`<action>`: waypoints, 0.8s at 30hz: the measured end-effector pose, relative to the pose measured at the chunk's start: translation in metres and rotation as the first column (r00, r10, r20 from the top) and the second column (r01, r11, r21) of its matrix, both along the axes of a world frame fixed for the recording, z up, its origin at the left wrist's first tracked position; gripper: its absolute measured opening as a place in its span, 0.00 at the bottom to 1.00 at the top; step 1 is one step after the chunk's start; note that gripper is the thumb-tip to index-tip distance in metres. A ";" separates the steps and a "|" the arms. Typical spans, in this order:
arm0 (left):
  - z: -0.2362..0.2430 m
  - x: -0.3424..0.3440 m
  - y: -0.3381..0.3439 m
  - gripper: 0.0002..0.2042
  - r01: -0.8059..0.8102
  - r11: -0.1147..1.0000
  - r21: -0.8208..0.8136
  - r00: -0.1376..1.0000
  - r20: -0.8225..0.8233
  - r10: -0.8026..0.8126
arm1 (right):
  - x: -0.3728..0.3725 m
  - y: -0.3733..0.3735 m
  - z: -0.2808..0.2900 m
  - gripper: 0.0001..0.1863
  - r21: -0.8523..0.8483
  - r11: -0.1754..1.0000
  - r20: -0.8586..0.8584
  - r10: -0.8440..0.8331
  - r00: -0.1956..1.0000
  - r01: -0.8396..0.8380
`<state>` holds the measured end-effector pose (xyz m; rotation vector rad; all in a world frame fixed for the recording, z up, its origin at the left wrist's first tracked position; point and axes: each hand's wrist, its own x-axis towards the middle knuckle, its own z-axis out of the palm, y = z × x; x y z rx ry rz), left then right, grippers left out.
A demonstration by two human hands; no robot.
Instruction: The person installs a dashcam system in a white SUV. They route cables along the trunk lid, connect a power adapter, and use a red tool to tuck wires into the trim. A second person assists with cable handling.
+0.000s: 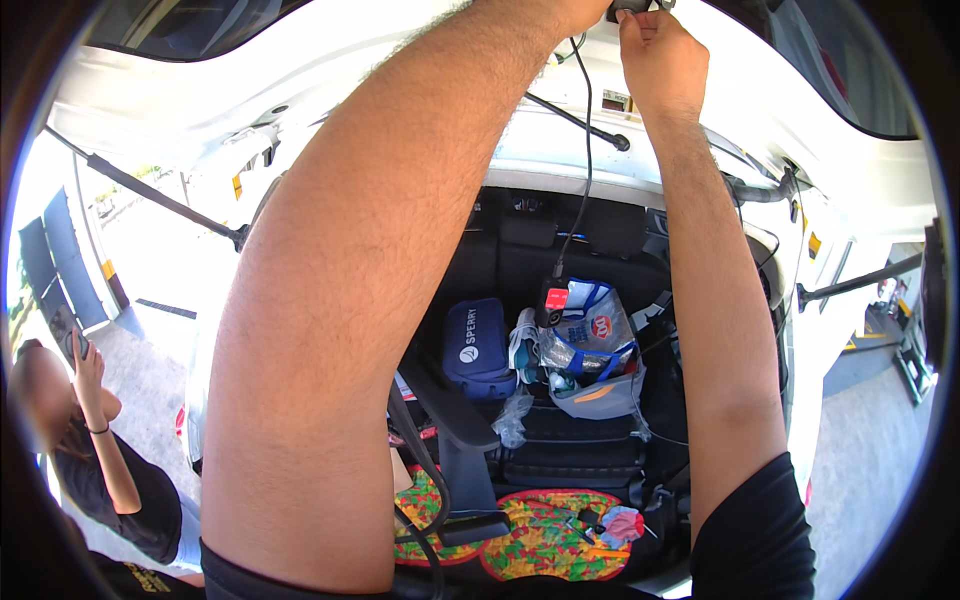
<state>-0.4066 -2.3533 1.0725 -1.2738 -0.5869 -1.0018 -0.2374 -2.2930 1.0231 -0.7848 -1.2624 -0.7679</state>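
Both my arms reach up to the raised white tailgate (400, 120) of a car. My right hand (668, 65) is closed, thumb and fingers pinched at a small dark fitting (628, 8) at the top edge; what exactly they grip is hidden. Beside that fitting is my left hand (585, 14), mostly cut off by the frame, its fingers not showing. A thin black cable (588, 150) hangs between my arms, running down to a small black device (552, 300) with a red label.
In the trunk are a navy zipped case (478, 350), a silver cooler bag (595, 335) with blue edging, a grey pouch (600, 398) and colourful patterned mats (550, 520). Gas struts (150, 195) flank the opening. At the left, a person (120, 490) holds up a phone (75, 335).
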 end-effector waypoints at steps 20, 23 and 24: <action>0.013 0.008 -0.001 0.15 0.012 1.000 0.003 1.000 -0.009 -0.011 | -0.009 -0.021 0.011 0.23 -0.181 0.875 0.218 -0.410 0.886 0.450; 0.014 0.010 0.000 0.15 0.020 1.000 0.013 1.000 -0.017 -0.020 | -0.012 -0.029 0.012 0.22 -0.240 0.871 0.204 -0.386 0.899 0.429; 0.014 0.010 0.001 0.15 0.026 1.000 0.017 0.999 -0.030 -0.026 | -0.012 -0.032 0.013 0.20 -0.288 0.874 0.190 -0.348 0.918 0.391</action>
